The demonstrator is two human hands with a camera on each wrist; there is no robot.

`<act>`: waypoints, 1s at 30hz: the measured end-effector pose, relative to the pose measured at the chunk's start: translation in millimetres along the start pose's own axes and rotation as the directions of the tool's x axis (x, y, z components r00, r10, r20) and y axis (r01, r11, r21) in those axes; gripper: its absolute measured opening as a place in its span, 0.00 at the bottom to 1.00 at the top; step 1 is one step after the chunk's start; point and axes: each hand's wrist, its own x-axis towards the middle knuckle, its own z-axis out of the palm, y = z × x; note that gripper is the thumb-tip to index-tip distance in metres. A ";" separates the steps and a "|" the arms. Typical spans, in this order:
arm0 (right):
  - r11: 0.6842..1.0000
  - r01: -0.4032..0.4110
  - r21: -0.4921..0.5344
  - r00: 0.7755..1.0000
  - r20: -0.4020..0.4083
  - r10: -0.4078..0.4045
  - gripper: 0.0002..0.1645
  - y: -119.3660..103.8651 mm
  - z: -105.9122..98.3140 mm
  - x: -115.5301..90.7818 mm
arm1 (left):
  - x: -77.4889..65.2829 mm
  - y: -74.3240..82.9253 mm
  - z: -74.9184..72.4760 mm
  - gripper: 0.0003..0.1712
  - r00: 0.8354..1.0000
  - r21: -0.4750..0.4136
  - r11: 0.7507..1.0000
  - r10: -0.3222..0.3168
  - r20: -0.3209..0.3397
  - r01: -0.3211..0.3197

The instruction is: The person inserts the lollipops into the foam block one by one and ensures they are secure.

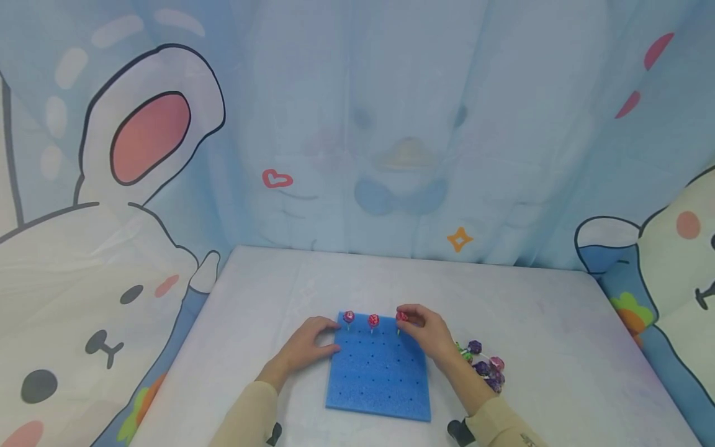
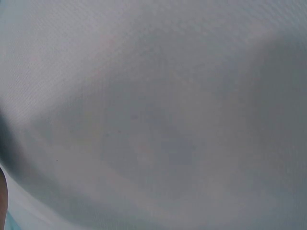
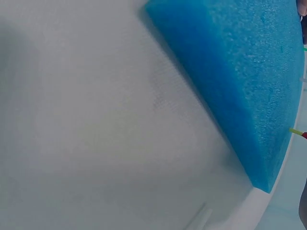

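A blue foam board point(image 1: 377, 366) dotted with rows of small holes lies on the white table; its thick side fills the upper right of the right wrist view. Two red-wrapped lollipops, one at the back left point(image 1: 349, 316) and one beside it point(image 1: 373, 320), stand upright in the back row. At the back right, my right hand point(image 1: 432, 332) pinches a third red lollipop point(image 1: 401, 316) by its head, its stick pointing down at the board. My left hand point(image 1: 310, 343) rests at the board's left edge, thumb and fingers spread apart against it.
To the right of the board, partly behind my right forearm, lies a pile of lollipops point(image 1: 485, 367) in purple, pink and green wrappers. White cloth covers the table point(image 1: 558, 329). A blue curtain point(image 1: 346, 124) with cartoon animals hangs behind and at both sides.
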 end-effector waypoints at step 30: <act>0.999 -0.029 0.018 1.000 0.013 0.029 0.19 6.6 0.9 1.6 | -1.3 2.8 -1.4 0.26 0.999 -0.009 0.999 -0.039 0.016 0.039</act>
